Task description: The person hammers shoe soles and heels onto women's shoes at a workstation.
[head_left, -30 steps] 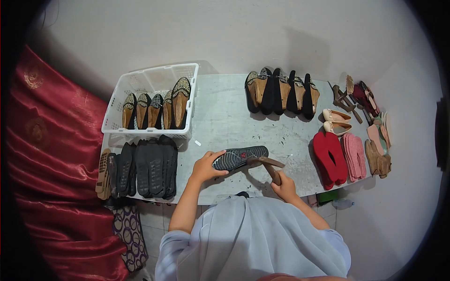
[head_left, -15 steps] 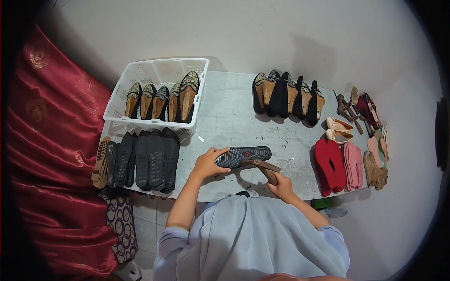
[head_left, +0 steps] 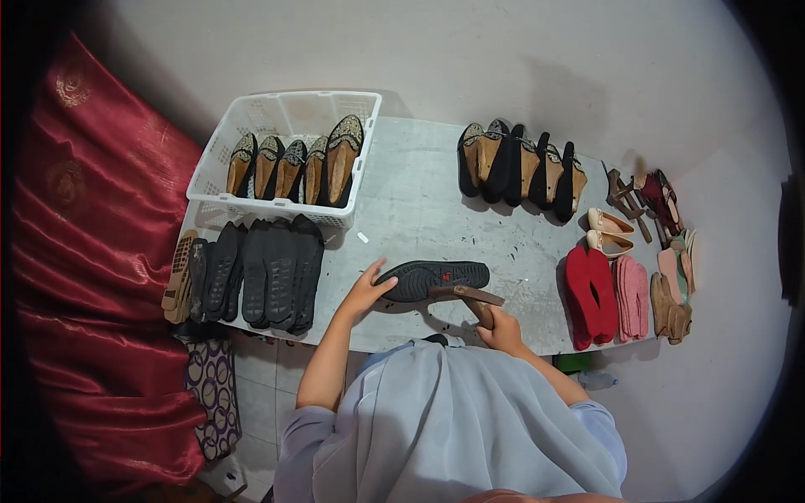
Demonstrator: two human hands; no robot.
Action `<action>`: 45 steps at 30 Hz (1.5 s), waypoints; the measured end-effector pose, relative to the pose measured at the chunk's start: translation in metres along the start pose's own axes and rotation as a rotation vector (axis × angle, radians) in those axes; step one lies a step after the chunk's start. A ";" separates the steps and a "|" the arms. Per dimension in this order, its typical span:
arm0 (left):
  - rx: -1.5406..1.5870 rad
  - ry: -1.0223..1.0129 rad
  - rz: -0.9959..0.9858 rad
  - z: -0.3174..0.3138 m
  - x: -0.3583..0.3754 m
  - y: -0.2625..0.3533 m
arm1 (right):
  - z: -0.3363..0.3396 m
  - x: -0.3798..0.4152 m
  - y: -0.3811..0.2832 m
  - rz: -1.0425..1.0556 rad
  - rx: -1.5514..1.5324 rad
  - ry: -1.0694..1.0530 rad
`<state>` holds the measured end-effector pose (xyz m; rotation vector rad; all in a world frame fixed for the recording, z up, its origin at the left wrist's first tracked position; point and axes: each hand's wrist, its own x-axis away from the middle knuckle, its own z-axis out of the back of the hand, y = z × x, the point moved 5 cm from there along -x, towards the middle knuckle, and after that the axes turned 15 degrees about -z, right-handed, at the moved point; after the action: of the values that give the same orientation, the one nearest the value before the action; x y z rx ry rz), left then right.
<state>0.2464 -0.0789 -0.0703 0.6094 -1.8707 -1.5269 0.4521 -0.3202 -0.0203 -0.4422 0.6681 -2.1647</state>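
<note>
A dark shoe [head_left: 419,280], sole up with a small red mark at its middle, lies crosswise in front of me. My left hand [head_left: 362,293] grips its toe end, thumb over the sole and fingers along the far edge. In my right hand [head_left: 503,330] is a hammer [head_left: 480,308], held by its short handle. The hammer's brown head overlaps the near edge of the sole in this view. My right fingers are wrapped round the handle.
A white plastic basket [head_left: 362,180] holds several patterned shoes. Black soles [head_left: 281,277] stand in front of it. More black shoes [head_left: 524,168] line the back. Red soles [head_left: 589,298], pink soles [head_left: 631,298] and cream flats [head_left: 610,243] sit at right. A red curtain [head_left: 109,251] hangs left.
My left hand has slid back toward the toe, with less of its fingers over the sole. The sole has tilted and looks darker. The hammer stays almost in place.
</note>
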 end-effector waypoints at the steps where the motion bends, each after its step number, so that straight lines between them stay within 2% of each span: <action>1: -0.046 -0.035 0.020 -0.005 0.007 0.007 | 0.001 0.001 -0.001 -0.003 0.000 -0.007; 4: -0.003 0.018 0.097 -0.009 0.009 0.001 | -0.002 0.000 0.001 0.016 -0.014 -0.004; 9: 0.012 0.092 0.026 -0.012 0.003 0.000 | -0.001 -0.003 -0.009 0.020 -0.061 -0.002; 14: -0.046 0.090 0.014 -0.011 0.006 0.002 | -0.009 -0.004 -0.028 0.157 -0.041 -0.005; 26: -0.025 0.145 0.005 -0.012 0.001 0.001 | -0.007 -0.011 -0.026 -0.018 -0.091 -0.063; 32: -0.051 0.132 -0.034 -0.008 -0.001 -0.006 | -0.004 -0.014 -0.022 -0.135 -0.168 0.015; 37: -0.073 0.133 0.038 -0.008 -0.001 -0.003 | 0.003 -0.021 -0.025 -0.118 -0.221 0.098; 39: -0.079 0.131 0.002 -0.008 -0.002 -0.003 | -0.001 -0.020 -0.021 -0.144 -0.251 0.118; 42: -0.122 0.137 -0.050 -0.007 -0.004 -0.004 | 0.003 -0.019 -0.021 -0.057 -0.114 0.107; 45: -0.117 0.141 -0.063 -0.005 -0.006 -0.010 | 0.010 -0.018 -0.024 -0.050 -0.153 0.139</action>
<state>0.2538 -0.0809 -0.0804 0.7085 -1.6586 -1.5787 0.4537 -0.2960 0.0006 -0.3947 0.9126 -2.2150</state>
